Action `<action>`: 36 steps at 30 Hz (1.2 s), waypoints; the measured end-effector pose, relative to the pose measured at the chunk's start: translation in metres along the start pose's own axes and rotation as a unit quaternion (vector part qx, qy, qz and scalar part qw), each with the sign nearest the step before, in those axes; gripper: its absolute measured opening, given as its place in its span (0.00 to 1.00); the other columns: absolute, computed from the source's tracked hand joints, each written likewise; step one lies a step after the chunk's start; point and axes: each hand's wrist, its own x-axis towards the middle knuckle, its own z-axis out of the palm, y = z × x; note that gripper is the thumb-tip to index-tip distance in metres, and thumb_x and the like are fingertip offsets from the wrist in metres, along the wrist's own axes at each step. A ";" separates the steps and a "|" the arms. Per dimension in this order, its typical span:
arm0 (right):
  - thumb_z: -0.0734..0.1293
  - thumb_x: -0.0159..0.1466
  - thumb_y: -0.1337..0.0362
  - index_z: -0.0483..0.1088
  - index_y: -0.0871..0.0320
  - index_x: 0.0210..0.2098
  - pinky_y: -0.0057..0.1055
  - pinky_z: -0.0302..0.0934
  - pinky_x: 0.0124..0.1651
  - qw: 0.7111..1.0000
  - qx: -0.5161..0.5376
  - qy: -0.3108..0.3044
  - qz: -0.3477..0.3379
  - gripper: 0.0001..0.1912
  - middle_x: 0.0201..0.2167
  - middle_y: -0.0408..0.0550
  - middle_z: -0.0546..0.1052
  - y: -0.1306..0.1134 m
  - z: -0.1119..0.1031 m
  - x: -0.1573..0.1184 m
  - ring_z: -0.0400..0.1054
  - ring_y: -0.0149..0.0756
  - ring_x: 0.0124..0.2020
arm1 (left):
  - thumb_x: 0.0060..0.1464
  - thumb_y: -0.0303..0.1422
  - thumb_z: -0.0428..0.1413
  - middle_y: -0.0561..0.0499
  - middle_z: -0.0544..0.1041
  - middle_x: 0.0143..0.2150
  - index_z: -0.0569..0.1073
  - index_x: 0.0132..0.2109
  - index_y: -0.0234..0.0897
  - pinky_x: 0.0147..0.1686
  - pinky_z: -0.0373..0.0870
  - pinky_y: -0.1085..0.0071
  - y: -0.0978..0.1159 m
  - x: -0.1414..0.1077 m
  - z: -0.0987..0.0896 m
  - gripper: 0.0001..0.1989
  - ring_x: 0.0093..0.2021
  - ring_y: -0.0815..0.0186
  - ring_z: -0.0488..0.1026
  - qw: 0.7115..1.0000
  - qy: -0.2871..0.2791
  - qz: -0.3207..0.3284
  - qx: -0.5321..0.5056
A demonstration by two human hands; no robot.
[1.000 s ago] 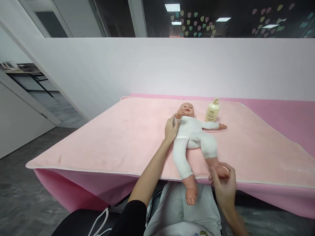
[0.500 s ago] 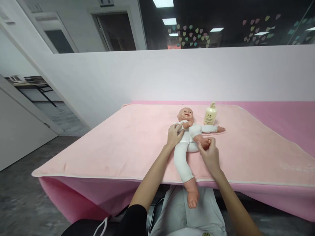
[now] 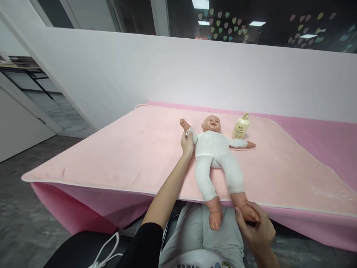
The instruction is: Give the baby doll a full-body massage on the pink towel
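A baby doll (image 3: 213, 144) with a white cloth body lies on its back on a pale pink mat (image 3: 119, 149). Its head points to the wall, and both feet hang past the table's front edge. My left hand (image 3: 187, 143) is closed around the doll's arm on the left side, which is bent up with the fist raised. Down at the front edge, my right hand (image 3: 256, 227) grips the doll's foot on the right side, with that leg stretched out straight. The doll's other arm lies flat, pointing right.
A pale yellow pump bottle (image 3: 241, 126) stands near the doll's head, on the right. Darker pink cloth (image 3: 320, 137) covers the table under the mat. A white wall (image 3: 178, 70) rises behind. A white cable (image 3: 107, 253) lies at the lower left.
My right hand has pulled the doll's bent leg down and straight toward me. My left hand has moved the doll's arm off its chest, outward to the left. The view has tilted.
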 end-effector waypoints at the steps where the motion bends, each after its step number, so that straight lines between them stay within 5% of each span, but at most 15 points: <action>1: 0.67 0.50 0.46 0.66 0.52 0.33 0.42 0.65 0.32 1.000 0.005 -0.003 0.004 0.18 0.27 0.47 0.74 0.002 0.002 0.005 0.69 0.45 0.27 | 0.56 0.41 0.48 0.45 0.74 0.41 0.68 0.53 0.37 0.40 0.65 0.68 0.002 -0.003 0.000 0.21 0.40 0.62 0.70 0.999 -0.004 0.030 0.030; 5: 0.66 0.52 0.49 0.64 0.56 0.35 0.36 0.64 0.31 0.995 0.072 -0.026 0.057 0.19 0.28 0.47 0.72 -0.006 0.026 0.051 0.68 0.40 0.29 | 0.55 0.40 0.50 0.45 0.72 0.44 0.67 0.56 0.42 0.47 0.61 0.63 0.011 -0.019 0.002 0.21 0.46 0.58 0.66 0.947 -0.108 0.215 0.211; 9: 0.66 0.52 0.49 0.59 0.56 0.35 0.26 0.57 0.18 0.971 0.155 -0.086 0.158 0.20 0.20 0.37 0.65 -0.018 0.061 0.098 0.60 0.28 0.16 | 0.54 0.35 0.51 0.45 0.69 0.48 0.68 0.55 0.45 0.50 0.58 0.61 0.016 -0.024 0.001 0.20 0.49 0.58 0.64 0.882 -0.187 0.312 0.301; 12: 0.67 0.52 0.48 0.56 0.55 0.34 0.24 0.54 0.15 0.955 0.202 -0.097 0.194 0.22 0.18 0.33 0.63 -0.020 0.072 0.105 0.57 0.25 0.12 | 0.54 0.36 0.52 0.45 0.70 0.47 0.68 0.55 0.44 0.49 0.59 0.62 0.017 -0.021 -0.001 0.21 0.48 0.58 0.64 0.885 -0.186 0.304 0.300; 16: 0.68 0.52 0.49 0.58 0.56 0.36 0.23 0.53 0.16 0.952 0.221 -0.089 0.192 0.22 0.20 0.34 0.62 -0.012 0.048 0.071 0.56 0.24 0.13 | 0.54 0.39 0.52 0.46 0.72 0.44 0.67 0.56 0.44 0.47 0.62 0.64 0.014 -0.016 -0.001 0.22 0.46 0.60 0.67 0.943 -0.137 0.216 0.213; 19: 0.69 0.52 0.51 0.61 0.57 0.37 0.27 0.59 0.23 0.971 0.181 -0.028 0.152 0.21 0.26 0.41 0.66 0.001 0.023 0.034 0.61 0.27 0.20 | 0.54 0.40 0.52 0.47 0.73 0.46 0.66 0.57 0.42 0.45 0.64 0.67 0.007 -0.008 0.001 0.23 0.45 0.61 0.68 0.985 -0.075 0.131 0.086; 22: 0.69 0.51 0.53 0.63 0.57 0.36 0.33 0.62 0.32 0.989 0.132 0.006 0.072 0.19 0.30 0.46 0.68 0.008 0.020 0.018 0.64 0.35 0.29 | 0.55 0.40 0.50 0.46 0.73 0.49 0.67 0.56 0.39 0.42 0.65 0.69 0.001 -0.001 0.002 0.23 0.43 0.63 0.70 0.996 -0.036 0.075 -0.019; 27: 0.67 0.52 0.53 0.63 0.58 0.36 0.30 0.61 0.33 0.989 0.130 -0.060 0.031 0.18 0.30 0.46 0.70 -0.015 0.061 0.053 0.66 0.34 0.31 | 0.55 0.41 0.50 0.46 0.73 0.47 0.65 0.58 0.40 0.44 0.64 0.67 0.006 -0.011 0.002 0.24 0.45 0.61 0.69 0.990 -0.050 0.121 0.050; 31: 0.66 0.54 0.52 0.62 0.57 0.37 0.29 0.60 0.33 0.979 0.144 -0.143 0.009 0.17 0.30 0.45 0.71 -0.039 0.090 0.094 0.66 0.34 0.31 | 0.55 0.38 0.52 0.45 0.72 0.48 0.67 0.56 0.43 0.50 0.59 0.62 0.016 -0.024 0.002 0.21 0.49 0.58 0.65 0.930 -0.145 0.238 0.238; 33: 0.65 0.54 0.52 0.62 0.57 0.37 0.29 0.60 0.33 0.974 0.155 -0.165 0.010 0.17 0.30 0.45 0.71 -0.045 0.096 0.106 0.66 0.34 0.31 | 0.55 0.37 0.51 0.46 0.71 0.49 0.67 0.56 0.44 0.50 0.58 0.61 0.018 -0.026 0.002 0.20 0.50 0.58 0.64 0.901 -0.172 0.272 0.290; 36: 0.65 0.54 0.52 0.62 0.57 0.37 0.29 0.60 0.34 0.972 0.168 -0.163 0.029 0.18 0.31 0.45 0.71 -0.045 0.092 0.104 0.66 0.34 0.32 | 0.56 0.37 0.50 0.46 0.71 0.49 0.66 0.57 0.44 0.48 0.59 0.62 0.018 -0.023 0.002 0.21 0.49 0.58 0.64 0.895 -0.175 0.273 0.307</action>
